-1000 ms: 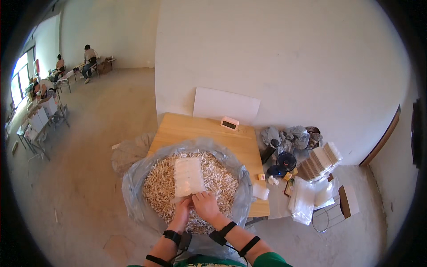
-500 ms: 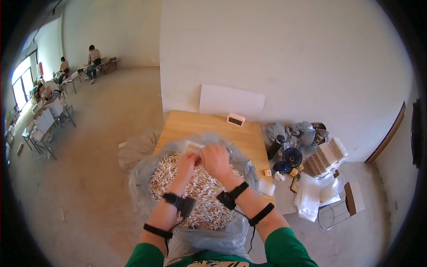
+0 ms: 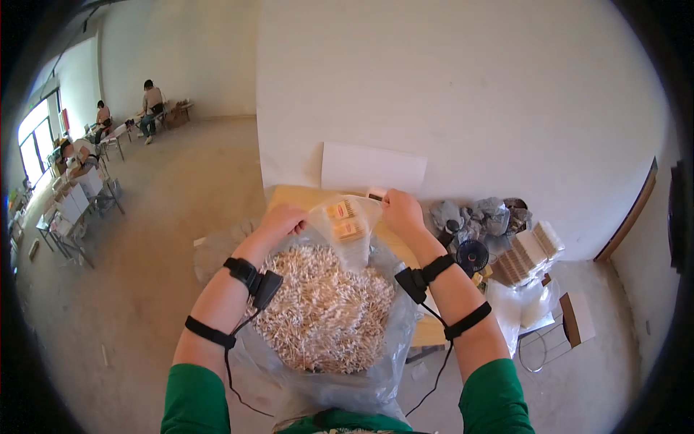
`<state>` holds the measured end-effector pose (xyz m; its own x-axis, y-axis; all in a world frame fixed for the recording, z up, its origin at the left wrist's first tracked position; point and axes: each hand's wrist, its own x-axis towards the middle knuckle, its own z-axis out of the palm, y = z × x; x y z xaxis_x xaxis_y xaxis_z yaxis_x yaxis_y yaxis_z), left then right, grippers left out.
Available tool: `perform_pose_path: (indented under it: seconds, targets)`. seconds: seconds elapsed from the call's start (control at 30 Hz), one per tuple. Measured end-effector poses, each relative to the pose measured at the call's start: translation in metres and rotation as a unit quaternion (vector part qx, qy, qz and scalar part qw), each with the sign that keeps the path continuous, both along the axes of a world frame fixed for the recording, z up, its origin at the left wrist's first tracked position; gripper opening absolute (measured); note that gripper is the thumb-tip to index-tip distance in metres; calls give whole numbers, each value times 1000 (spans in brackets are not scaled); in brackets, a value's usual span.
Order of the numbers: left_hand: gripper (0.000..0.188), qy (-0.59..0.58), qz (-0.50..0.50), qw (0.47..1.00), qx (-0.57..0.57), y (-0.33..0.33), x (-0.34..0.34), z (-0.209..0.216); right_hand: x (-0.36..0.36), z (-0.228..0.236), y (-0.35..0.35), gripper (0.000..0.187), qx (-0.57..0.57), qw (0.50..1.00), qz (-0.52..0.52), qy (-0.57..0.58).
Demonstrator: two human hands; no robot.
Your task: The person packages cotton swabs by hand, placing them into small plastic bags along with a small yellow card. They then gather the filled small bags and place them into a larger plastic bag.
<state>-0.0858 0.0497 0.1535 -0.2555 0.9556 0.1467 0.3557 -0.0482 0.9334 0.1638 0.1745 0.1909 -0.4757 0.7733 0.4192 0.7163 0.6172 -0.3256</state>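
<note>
A clear plastic bag (image 3: 354, 253) is stretched between my two hands above the work table. My left hand (image 3: 286, 220) pinches its left upper corner, and my right hand (image 3: 403, 210) grips the right one. Inside the bag are two small packs of sticks with yellow and red labels (image 3: 341, 210), one above the other. Below my hands lies a big heap of loose cotton swabs (image 3: 325, 311) with white tips, filling a large grey plastic bag (image 3: 390, 354) spread open close to my body.
Behind the hands are a wooden table (image 3: 293, 195), a small clock partly hidden by my right hand, and a white board (image 3: 372, 166) against the wall. To the right stand a small black fan (image 3: 473, 255), stacked packs (image 3: 520, 260) and clear bags (image 3: 538, 307). Several people work far left.
My hands were close together over the heap. They have moved apart and outward, so the clear bag with the two packs is now spread between them.
</note>
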Motion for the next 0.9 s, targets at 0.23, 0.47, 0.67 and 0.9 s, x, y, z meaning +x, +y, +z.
perform_pose_path:
  seconds: [0.23, 0.47, 0.67, 0.9]
  targets:
    - [25, -38, -28, 998, -46, 6, 10, -36, 13, -55, 1, 19, -81, 994, 34, 68]
    - [26, -87, -23, 994, -54, -23, 16, -88, 22, -105, -34, 24, -298, 907, 129, 267]
    - [43, -376, 68, 924, 29, -45, 58, -171, 41, -198, -44, 33, -325, 870, 107, 354]
    - [46, -508, 50, 857, 70, -32, 124, -210, 15, -265, -95, 41, -325, 904, 83, 265]
